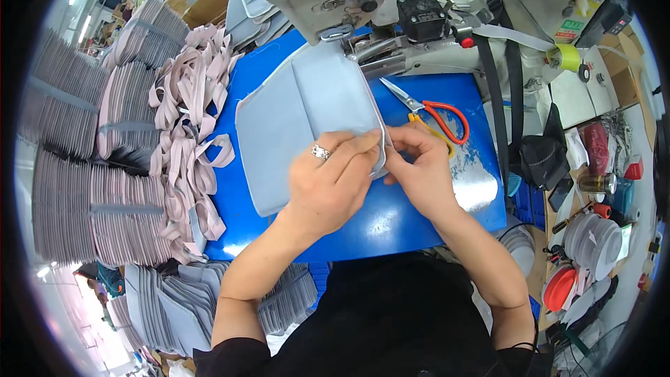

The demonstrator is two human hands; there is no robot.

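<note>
A pale grey-blue fabric panel (269, 129) with a folded flap and rounded corners lies at an angle on the blue table, its far end beneath the sewing machine's head (342, 0). On its right edge, near the lower corner, my left hand (331, 178) presses closed fingers; a ring is on one of them. My right hand (424, 171) pinches the same edge from the other side, thumb and fingertips together. A narrow edge strip (382, 153) runs between the two hands. Just beyond my right hand, scissors (419, 106) with red and orange handles lie on the table.
Banded stacks of grey and pinkish panels (129, 216) rise at the left, beside a heap of pale pink straps (195, 98). More grey pieces (174, 307) are piled at lower left. Black straps (492, 91) hang at the right of the blue table (363, 230). A cluttered side bench holds a spool (564, 57).
</note>
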